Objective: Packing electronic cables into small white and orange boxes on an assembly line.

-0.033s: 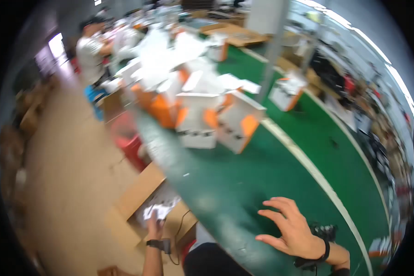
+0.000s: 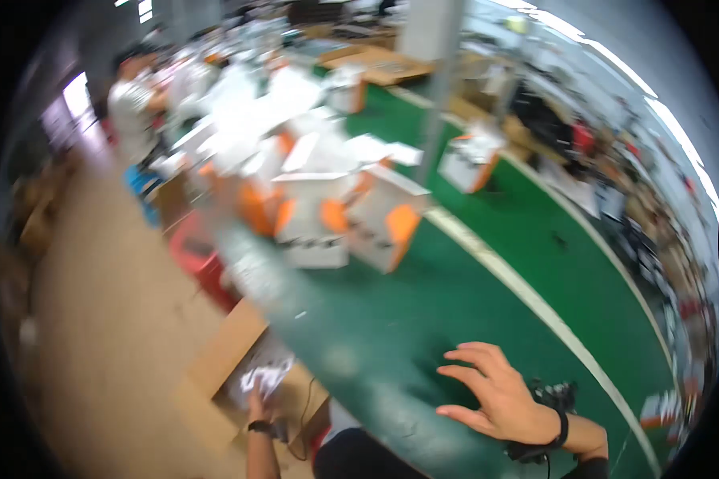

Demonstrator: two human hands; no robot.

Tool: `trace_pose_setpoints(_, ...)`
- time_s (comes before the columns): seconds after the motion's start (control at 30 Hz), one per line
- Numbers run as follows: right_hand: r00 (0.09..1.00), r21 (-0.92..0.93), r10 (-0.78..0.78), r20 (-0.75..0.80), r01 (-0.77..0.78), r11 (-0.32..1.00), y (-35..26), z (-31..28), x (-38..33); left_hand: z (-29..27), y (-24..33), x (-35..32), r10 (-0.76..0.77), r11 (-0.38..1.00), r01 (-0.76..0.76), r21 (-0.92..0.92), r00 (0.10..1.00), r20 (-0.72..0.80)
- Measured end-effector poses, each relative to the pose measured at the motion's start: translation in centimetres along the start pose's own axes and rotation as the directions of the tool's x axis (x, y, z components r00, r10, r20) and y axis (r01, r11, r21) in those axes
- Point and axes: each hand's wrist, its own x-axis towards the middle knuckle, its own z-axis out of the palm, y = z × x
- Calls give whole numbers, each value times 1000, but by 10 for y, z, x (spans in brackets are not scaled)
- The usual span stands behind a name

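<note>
Blurrily, left hand [image 2: 257, 399] grips white papers [image 2: 265, 375]; right hand [image 2: 499, 395] spread open.

Small white crumpled item [image 2: 265, 375], paper or thin packaging by the look, too blurred to tell which. Pinched at its lower edge in left-hand fingers [image 2: 257, 397], upper part fanning out above the fingertips. Held over an open brown cardboard box [image 2: 216, 363], low, at its inner edge. Green work surface [image 2: 375, 335] flat under the spread right-hand fingers [image 2: 475, 371], bare there.
</note>
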Motion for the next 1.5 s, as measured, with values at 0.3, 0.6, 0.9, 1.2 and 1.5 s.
trace_pose_setpoints(0.3, 868, -264, 358, -343, -455, 850, 114, -42, -96, 140, 47, -73, 502, 665, -463, 586, 858, 109)
trace_pose_setpoints(0.6, 717, -406, 443, -538, -681, 609, 375, -66, -94, 311, 144, -312, 867, 24, -998, -66, -12, 498)
trace_pose_setpoints(0.9, 550, -266, 706, -446, -835, 482, 419, -68, -104, 581, 42, -335, 82, 30, -994, -105, -103, 991)
trace_pose_setpoints(1.2, 815, -180, 431, -388, -525, 832, 222, -98, -152, 763, 65, -203, 558, -33, -999, 27, 4, 830)
trace_pose_setpoints(1.5, 855, -39, 213, -474, -262, 964, 32, -110, -181, 574, 17, -340, 409, -76, -988, -137, -156, 899)
